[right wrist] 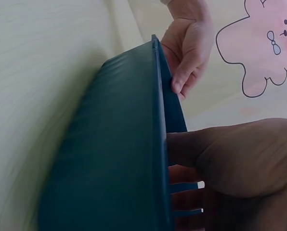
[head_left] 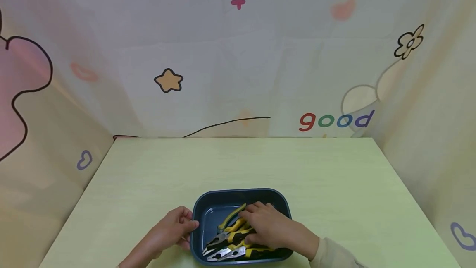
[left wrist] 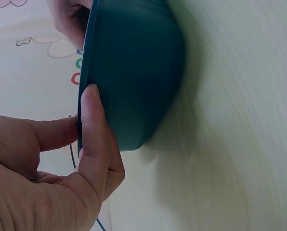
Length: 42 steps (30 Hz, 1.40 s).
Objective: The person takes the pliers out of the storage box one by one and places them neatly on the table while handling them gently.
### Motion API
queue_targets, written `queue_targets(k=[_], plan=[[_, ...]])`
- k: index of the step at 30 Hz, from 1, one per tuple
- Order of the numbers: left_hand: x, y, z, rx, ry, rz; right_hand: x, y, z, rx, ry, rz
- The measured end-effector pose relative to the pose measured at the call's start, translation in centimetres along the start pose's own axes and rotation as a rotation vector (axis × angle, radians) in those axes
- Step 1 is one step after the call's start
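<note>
A dark blue rectangular tray [head_left: 203,214] holds several pairs of pliers [head_left: 235,253] with yellow and black handles, their metal jaws toward the left. My left hand [head_left: 174,227] pinches the tray's left rim; in the left wrist view its thumb lies inside the wall and its fingers [left wrist: 93,125] against the outer side. Over the right part of the tray, my right hand [head_left: 269,227] reaches in, fingers down among the plier handles. The tray wall [right wrist: 114,144] hides much of those fingers in the right wrist view, and I cannot tell whether they grip a handle.
The tray stands near the front of a pale, light-wood table [head_left: 238,164]. A printed cloth [head_left: 238,61] with a star, flowers and the word "good" rises behind the table and along both sides.
</note>
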<state>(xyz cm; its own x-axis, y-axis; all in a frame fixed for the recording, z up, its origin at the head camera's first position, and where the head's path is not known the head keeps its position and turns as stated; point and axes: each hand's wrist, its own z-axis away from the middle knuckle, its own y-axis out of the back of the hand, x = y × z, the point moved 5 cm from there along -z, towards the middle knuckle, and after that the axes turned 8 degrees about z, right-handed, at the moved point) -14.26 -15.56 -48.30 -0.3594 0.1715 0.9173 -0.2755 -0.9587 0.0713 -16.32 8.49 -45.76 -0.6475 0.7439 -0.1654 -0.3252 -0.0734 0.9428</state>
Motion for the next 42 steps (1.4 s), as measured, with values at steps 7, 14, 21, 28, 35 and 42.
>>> queue_targets(k=[7,14,21,28,35,42], plan=[[0.15,-0.05,0.07,0.005,0.000,0.002,-0.12,-0.07,-0.34,0.018,-0.009,0.019],[0.24,-0.09,0.18,-0.002,-0.010,0.003,-0.04,-0.18,-0.44,0.028,-0.003,0.026],[0.18,-0.07,0.10,0.010,0.004,-0.008,-0.05,-0.42,-0.56,0.045,0.011,0.049],[0.08,-0.02,0.04,0.016,0.011,-0.008,-0.18,-0.54,-0.75,0.059,0.027,0.132],[-0.08,-0.06,0.26,0.017,0.015,0.000,-0.48,-0.81,-0.74,0.075,0.068,0.187],[0.01,-0.01,0.18,0.009,-0.007,0.000,-0.42,-0.74,-0.59,0.085,0.120,0.190]])
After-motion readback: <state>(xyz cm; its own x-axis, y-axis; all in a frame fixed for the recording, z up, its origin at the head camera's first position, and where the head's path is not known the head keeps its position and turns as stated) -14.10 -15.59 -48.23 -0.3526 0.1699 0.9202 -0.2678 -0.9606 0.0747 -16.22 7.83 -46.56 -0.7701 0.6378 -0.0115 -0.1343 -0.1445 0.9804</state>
